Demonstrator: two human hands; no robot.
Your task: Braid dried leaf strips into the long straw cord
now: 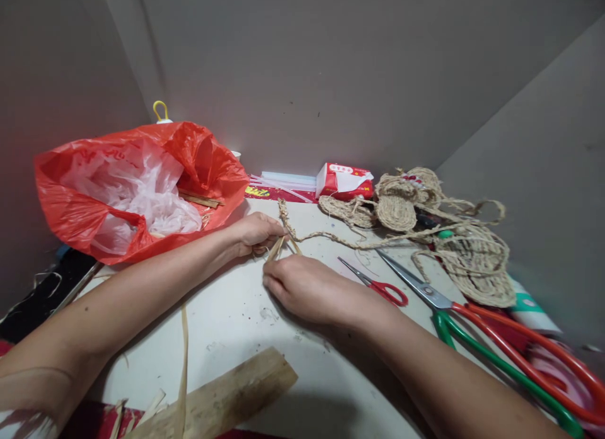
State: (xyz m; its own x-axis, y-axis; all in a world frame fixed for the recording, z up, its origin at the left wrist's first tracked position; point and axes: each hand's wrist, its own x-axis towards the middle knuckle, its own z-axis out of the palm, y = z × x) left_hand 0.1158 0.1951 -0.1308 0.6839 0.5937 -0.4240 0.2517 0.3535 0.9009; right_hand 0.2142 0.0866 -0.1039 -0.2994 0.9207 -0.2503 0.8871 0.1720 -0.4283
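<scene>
Over the middle of the white table, my left hand [259, 232] is closed, its fingertips pinching the lower end of a braided straw cord [286, 220]. Closer to me, my right hand [302, 285] is curled shut around a flat tan straw strip [276, 250] that runs up to the left fingertips. Another strip end spreads out between the two hands. From near the braid, a thin twisted cord [345, 240] stretches right toward several woven straw sandals [397, 206]. A long loose strip [183, 351] hangs below my left forearm. The right fingertips are partly hidden.
Small red-handled scissors [390, 292] and large shears [428, 294] with red and green handles lie on the right. A red plastic bag [80, 218] stands open at left. Behind sits a red tissue pack [347, 181]. A flat brown husk piece [246, 388] lies in front.
</scene>
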